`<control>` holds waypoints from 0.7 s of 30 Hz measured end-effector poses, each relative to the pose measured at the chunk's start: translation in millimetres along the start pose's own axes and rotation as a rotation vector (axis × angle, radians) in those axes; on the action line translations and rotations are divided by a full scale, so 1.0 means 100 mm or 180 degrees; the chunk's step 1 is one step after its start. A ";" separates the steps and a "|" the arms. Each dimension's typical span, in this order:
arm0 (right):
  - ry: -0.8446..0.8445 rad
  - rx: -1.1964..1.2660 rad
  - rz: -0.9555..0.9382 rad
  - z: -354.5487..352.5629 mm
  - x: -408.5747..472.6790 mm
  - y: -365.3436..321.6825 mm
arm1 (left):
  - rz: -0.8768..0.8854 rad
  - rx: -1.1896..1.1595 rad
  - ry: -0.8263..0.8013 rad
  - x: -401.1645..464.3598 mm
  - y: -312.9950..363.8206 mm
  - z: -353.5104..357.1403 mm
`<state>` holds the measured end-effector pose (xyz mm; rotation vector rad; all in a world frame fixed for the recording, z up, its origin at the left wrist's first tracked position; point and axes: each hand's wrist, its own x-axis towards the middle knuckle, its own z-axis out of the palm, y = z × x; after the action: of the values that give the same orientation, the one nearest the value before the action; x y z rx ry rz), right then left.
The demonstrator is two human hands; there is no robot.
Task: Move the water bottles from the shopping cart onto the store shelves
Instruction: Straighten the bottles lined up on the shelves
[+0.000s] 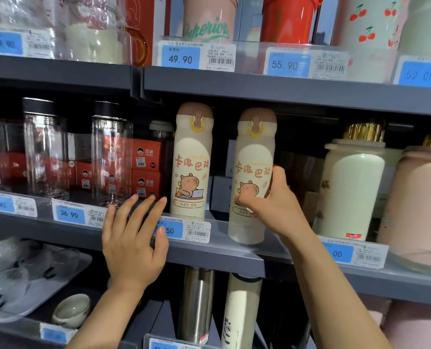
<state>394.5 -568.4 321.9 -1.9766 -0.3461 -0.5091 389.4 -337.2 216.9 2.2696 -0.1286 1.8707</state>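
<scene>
On the shelf (234, 250), the right hand (272, 205) grips a bottle (253, 172); left hand (134, 238) open. Best seat it upright, beside its twin (193, 159).

Two cream bottles (253, 172) look matt and smooth. Left of them, jars (111, 157) are clear glass; below them, a flask (196, 303) is brushed metal.

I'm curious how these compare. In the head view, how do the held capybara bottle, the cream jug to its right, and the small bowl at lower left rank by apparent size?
Largest to smallest, as they look:
1. Cream jug and held capybara bottle: too alike to rank; the jug is wider, the bottle taller.
2. Small bowl.
</scene>
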 end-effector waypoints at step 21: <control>-0.0036 -0.0081 -0.0224 0.04 0.02 0.03 | 0.0043 -0.0093 -0.0012 0.00 -0.02 0.00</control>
<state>398.3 -565.7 318.9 -1.9979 -0.4194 -0.5498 389.8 -335.5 216.3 2.2587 -0.1710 1.8587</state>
